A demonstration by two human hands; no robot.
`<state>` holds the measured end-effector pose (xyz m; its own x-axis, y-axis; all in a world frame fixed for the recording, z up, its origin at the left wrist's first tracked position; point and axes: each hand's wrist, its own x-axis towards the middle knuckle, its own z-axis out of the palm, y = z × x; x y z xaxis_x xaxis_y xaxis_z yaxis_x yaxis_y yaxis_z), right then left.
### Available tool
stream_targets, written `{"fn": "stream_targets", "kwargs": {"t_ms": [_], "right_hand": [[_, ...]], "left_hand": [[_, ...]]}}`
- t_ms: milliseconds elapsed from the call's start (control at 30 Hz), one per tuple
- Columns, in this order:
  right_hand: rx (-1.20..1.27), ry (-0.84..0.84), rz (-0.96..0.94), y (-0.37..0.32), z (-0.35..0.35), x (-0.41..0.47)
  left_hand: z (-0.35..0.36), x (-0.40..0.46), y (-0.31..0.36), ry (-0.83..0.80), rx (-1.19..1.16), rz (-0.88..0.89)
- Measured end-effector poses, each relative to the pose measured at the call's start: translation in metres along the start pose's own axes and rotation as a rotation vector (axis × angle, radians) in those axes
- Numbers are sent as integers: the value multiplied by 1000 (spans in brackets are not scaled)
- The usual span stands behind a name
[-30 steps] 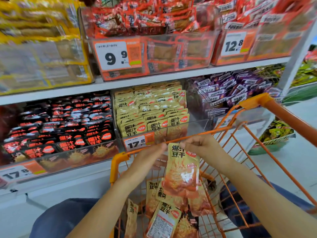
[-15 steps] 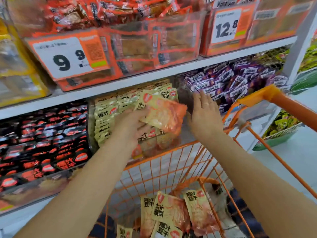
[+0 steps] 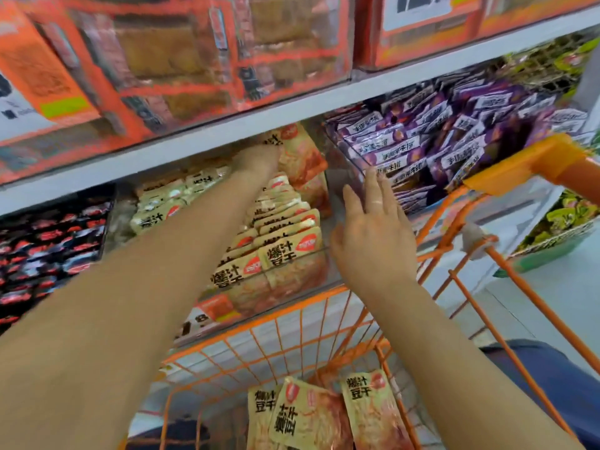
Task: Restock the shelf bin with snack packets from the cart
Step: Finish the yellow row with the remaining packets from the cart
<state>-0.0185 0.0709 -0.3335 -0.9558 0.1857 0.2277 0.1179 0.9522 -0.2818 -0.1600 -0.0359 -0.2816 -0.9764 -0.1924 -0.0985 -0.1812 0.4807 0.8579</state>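
Packets (image 3: 331, 414) of the yellow snack lay nearest me, heaped in the bottom of the orange wire cart (image 3: 276, 349), their black lettering turned up at different angles. The cart's front rim stood just below the shelf bin, and its orange handle (image 3: 532, 164) rose at my right.

My right hand (image 3: 373, 232) hovered above the cart's front rim with its fingers straight and spread, gripping nothing. Its fingertips (image 3: 370, 180) reached toward the clear wall between the yellow bin and the purple one; whether they touched that wall I could not tell.

My left arm stretched across the front of the clear shelf bin (image 3: 324, 280), which stood packed with upright rows of the same yellow packets. Their labels faced me, and an orange price tag (image 3: 211, 311) hung at the bin's lower edge. My left hand (image 3: 259, 159) was deep at the back of that bin, just under the shelf board above, holding one snack packet (image 3: 302, 157) there. The packet stood tilted over the rear rows, its orange-tinted window toward me. My fingers were mostly hidden behind my wrist, so the grip looked like a pinch on the packet's left edge, though I could not see it plainly.

Beside the yellow bin, purple packets (image 3: 431, 138) filled the bin to the right and black-and-red packets (image 3: 48, 248) the one to the left. Above the white shelf board (image 3: 201, 138), orange-trimmed clear bins (image 3: 181, 60) held brown blocks, blurred.
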Motion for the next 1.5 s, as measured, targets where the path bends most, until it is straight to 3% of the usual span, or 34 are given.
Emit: {"fn": "stream_targets", "kwargs": {"t_ms": [167, 433, 533, 600, 700, 767, 867, 1000, 1100, 1133, 1200, 1267, 1333, 1500], "right_hand": [[9, -4, 1, 0, 0, 0], [28, 8, -20, 1, 1, -2], [83, 67, -20, 2, 5, -2], [135, 280, -134, 2, 7, -2], [230, 487, -401, 1, 8, -15], [198, 445, -586, -3, 9, -36], [181, 314, -831, -16, 18, -68], [55, 225, -1094, -15, 47, -93], [-99, -32, -1262, -13, 66, -111], [-162, -175, -1212, -17, 71, -117], [-333, -571, -859, -24, 84, -125], [-475, -841, -532, -23, 105, -130], [-468, -915, -397, -20, 120, -133], [-222, -905, -230, -20, 137, -140]], "left_hand": [[14, 13, -1, 64, 651, 217], [39, 21, -20, 104, 1048, 447], [25, 7, -10, 50, 958, 469], [0, -19, -1, 27, 778, 522], [-45, -91, -19, 31, 518, 783], [-73, -144, -55, -35, 376, 829], [-98, -203, -121, -229, 404, 672], [-92, -213, -175, -671, 1102, 541], [-90, -197, -189, -757, 1213, 437], [-91, -191, -192, -756, 1174, 382], [-92, -184, -198, -752, 1108, 345], [-96, -182, -200, -751, 1084, 340], [-98, -182, -202, -750, 1084, 336], [-98, -180, -199, -763, 1079, 318]]}}
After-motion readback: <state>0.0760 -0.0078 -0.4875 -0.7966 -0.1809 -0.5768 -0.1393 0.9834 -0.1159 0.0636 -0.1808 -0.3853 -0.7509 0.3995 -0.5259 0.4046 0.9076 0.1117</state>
